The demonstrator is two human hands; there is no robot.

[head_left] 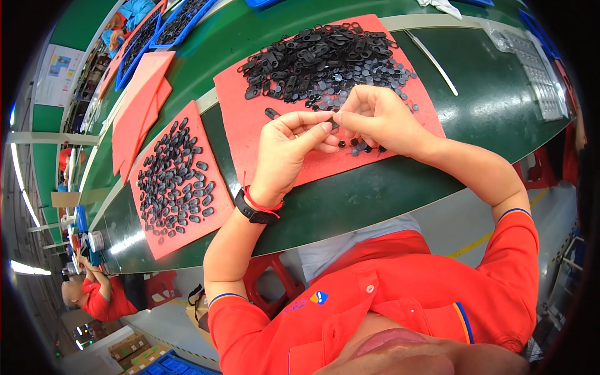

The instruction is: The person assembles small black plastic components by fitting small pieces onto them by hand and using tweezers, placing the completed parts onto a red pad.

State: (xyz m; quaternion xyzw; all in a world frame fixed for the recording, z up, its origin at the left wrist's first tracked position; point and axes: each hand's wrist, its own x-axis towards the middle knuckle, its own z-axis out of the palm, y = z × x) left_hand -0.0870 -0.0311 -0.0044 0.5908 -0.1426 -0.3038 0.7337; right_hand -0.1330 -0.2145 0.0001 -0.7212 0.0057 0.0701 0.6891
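Note:
My left hand [289, 142] pinches a small dark part [333, 124] between thumb and forefinger. Against the same part, the thumb and forefinger of my right hand [382, 119] press closed; the fingers partly hide it. Both hands are over a pink foam mat [247, 140]. Beyond them lies a heap of black oval rings [306, 56], and small grey discs [340, 84] spread along its near side. A single black oval piece [271, 113] rests left of my left hand. A few dark and grey discs [357, 149] are scattered below my fingers.
Left of my left arm, another pink mat [161, 247] carries many black oval pieces [178, 181]. Pink sheets [140, 106] and blue trays [181, 25] stand farther left. A white strip tool [432, 62] and clear blister trays [540, 78] lie right. A seated person [103, 294] works far left.

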